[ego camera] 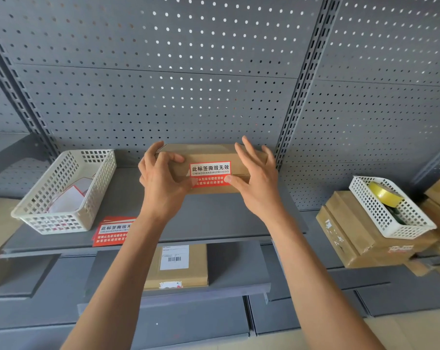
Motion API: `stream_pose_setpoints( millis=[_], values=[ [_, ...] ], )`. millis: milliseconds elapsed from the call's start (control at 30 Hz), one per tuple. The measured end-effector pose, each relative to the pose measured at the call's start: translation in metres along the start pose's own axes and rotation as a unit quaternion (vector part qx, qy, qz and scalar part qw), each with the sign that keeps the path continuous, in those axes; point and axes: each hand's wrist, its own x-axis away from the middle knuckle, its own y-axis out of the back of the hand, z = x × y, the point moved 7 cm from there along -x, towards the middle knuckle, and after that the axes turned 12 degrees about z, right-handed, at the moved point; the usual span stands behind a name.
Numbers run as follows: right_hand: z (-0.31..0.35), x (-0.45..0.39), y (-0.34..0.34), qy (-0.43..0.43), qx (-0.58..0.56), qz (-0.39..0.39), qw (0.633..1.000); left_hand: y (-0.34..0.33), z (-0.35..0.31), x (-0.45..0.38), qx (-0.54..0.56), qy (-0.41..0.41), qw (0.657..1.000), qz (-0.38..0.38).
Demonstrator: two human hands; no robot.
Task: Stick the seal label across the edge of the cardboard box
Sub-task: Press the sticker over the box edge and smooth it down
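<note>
A flat brown cardboard box (206, 152) rests on the grey shelf (214, 218) against the pegboard. A red and white seal label (210, 174) lies across its front top edge, white half on the lid, red half on the front face. My left hand (161, 178) wraps the box's left end, fingers on the lid, thumb pressing the label's lower left corner. The thumb of my right hand (256, 178) presses the label's lower right corner while its fingers are spread above the box's right end.
A white basket (62, 190) with paper backings stands at the left, with a stack of spare seal labels (113, 231) beside it. At the right, a second white basket (390, 208) holding yellow tape (384, 192) sits on stacked boxes (352, 236). A labelled box (176, 266) lies one shelf down.
</note>
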Motion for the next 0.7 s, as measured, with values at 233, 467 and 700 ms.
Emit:
stream_pose_setpoints(
  millis=[233, 467, 700],
  values=[
    [0.000, 0.006, -0.003, 0.007, 0.028, 0.017, 0.999, -0.006, 0.003, 0.006, -0.018, -0.017, 1.000, 0.012],
    [-0.006, 0.019, -0.015, 0.013, 0.048, 0.031, 0.998, -0.015, 0.014, 0.020, -0.020, -0.024, 0.999, 0.008],
    [-0.017, 0.037, -0.030, 0.026, 0.020, 0.035, 0.999, -0.023, 0.028, 0.039, 0.024, -0.032, 0.999, 0.018]
  ],
)
